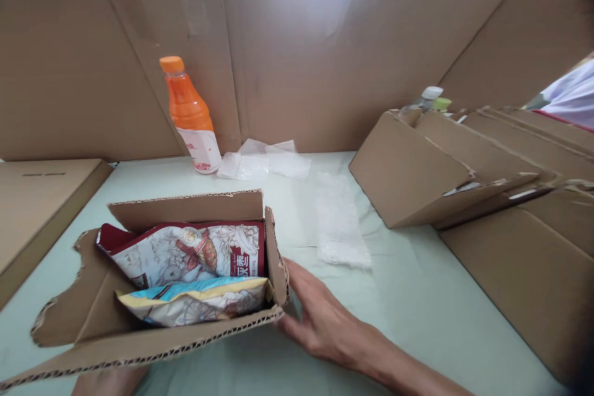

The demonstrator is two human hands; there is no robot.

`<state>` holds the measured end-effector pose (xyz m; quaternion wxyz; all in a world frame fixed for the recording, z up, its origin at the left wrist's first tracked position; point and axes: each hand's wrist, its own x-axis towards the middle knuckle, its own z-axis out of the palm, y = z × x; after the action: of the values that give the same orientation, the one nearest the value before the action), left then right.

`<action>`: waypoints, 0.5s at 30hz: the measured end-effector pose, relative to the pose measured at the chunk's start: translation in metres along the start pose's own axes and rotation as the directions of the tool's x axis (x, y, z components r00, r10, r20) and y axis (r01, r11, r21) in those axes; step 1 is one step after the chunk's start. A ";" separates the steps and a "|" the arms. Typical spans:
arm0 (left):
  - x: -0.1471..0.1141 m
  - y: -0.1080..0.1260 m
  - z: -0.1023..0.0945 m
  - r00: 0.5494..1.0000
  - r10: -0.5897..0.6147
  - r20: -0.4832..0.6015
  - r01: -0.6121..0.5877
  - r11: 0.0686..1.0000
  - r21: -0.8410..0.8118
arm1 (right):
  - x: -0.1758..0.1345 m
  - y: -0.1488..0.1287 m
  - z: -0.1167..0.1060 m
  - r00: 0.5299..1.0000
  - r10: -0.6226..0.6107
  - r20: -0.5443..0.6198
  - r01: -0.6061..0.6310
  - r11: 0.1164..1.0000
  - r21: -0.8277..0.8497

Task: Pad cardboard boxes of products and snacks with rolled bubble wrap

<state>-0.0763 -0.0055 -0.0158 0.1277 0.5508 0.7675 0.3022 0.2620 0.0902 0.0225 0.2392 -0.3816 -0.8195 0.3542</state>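
Note:
An open cardboard box (pixel 180 340) is at the left front, its flaps up and its left end torn. Inside lie a dark red and white snack pouch (pixel 195 250) and, nearer me, a blue and yellow snack bag (pixel 199 304). My right hand (pixel 315 309) is closed against the box's right end, thumb at the near corner and fingers along the outer side. Below the near wall, only a bit of my left hand (pixel 111 380) shows; the box hides its fingers.
An orange-capped bottle (pixel 192 117) stands near the cardboard back wall. Clear plastic sheets (pixel 264 161) and bubble wrap (pixel 341 219) lie on the green cloth. Several open cartons (pixel 413 173) crowd the right, with bottle tops behind. A flat carton (pixel 41 198) lies left; a person's sleeve (pixel 570 96) shows far right.

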 end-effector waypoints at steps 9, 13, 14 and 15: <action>0.077 0.052 0.052 0.988 -0.083 0.132 0.118 0.952 -0.284 | 0.051 0.034 -0.022 0.961 0.181 -0.209 -0.153 0.977 0.146; 0.082 0.055 0.062 0.988 -0.043 0.147 0.084 0.955 -0.286 | 0.044 0.048 -0.045 0.967 0.160 -0.200 -0.146 0.986 0.081; 0.080 0.049 0.063 0.988 -0.039 0.149 0.082 0.950 -0.302 | 0.039 0.053 -0.051 0.964 0.153 -0.217 -0.143 0.988 0.060; 0.079 0.043 0.065 0.988 -0.039 0.147 0.084 0.946 -0.312 | 0.034 0.059 -0.057 0.954 0.162 -0.251 -0.157 0.987 0.040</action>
<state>-0.0375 0.0969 -0.0300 0.2771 0.5184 0.7150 0.3784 0.3068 0.1669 0.0175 0.3164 -0.4861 -0.7454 0.3287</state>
